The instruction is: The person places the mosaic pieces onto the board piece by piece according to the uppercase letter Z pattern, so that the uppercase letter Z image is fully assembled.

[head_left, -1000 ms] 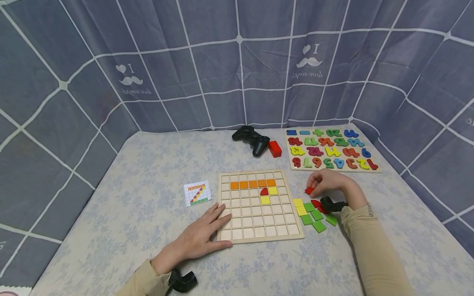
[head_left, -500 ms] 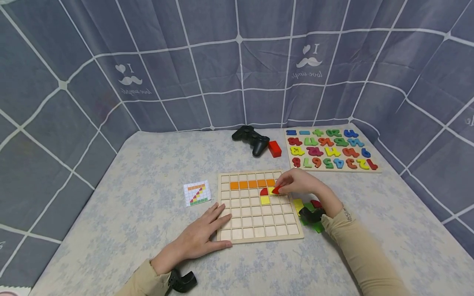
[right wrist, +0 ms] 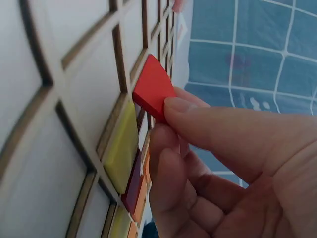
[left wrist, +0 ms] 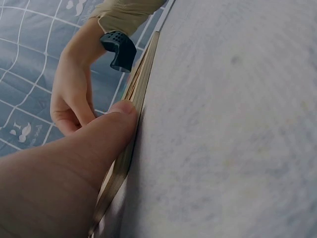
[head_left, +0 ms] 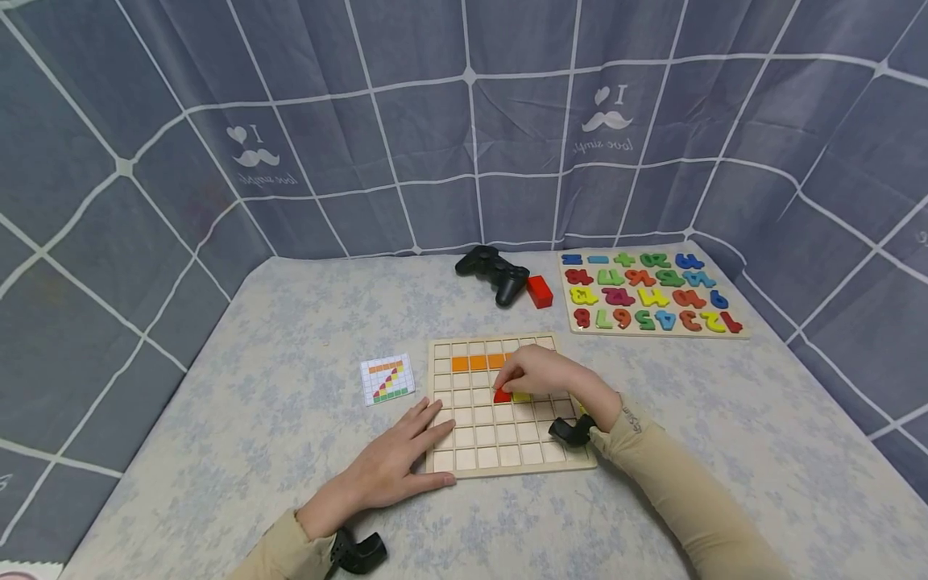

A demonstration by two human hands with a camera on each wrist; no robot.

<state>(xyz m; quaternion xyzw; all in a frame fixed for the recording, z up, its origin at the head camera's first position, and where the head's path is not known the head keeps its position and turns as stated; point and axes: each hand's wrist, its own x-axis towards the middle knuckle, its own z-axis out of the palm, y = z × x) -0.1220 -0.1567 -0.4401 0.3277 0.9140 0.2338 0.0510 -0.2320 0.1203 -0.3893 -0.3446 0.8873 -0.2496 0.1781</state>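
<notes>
A flat red piece (right wrist: 156,88), with straight sides and one curved edge, is pinched between the thumb and fingers of the right hand (head_left: 540,372), over the grid board (head_left: 509,434). In the head view, a yellow tile (head_left: 520,397) is seen at its three o'clock; at eight o'clock the board's edge is touched by the left hand (head_left: 391,461), fingers spread.

At the tabletop's (head_left: 304,322) far edge, black game controller (head_left: 495,272) just beside a red block (head_left: 540,292); at far right corner, number board (head_left: 634,330) with colourful numerals (head_left: 690,299); behind, blue-grey curtain (head_left: 420,137) with white lines.
</notes>
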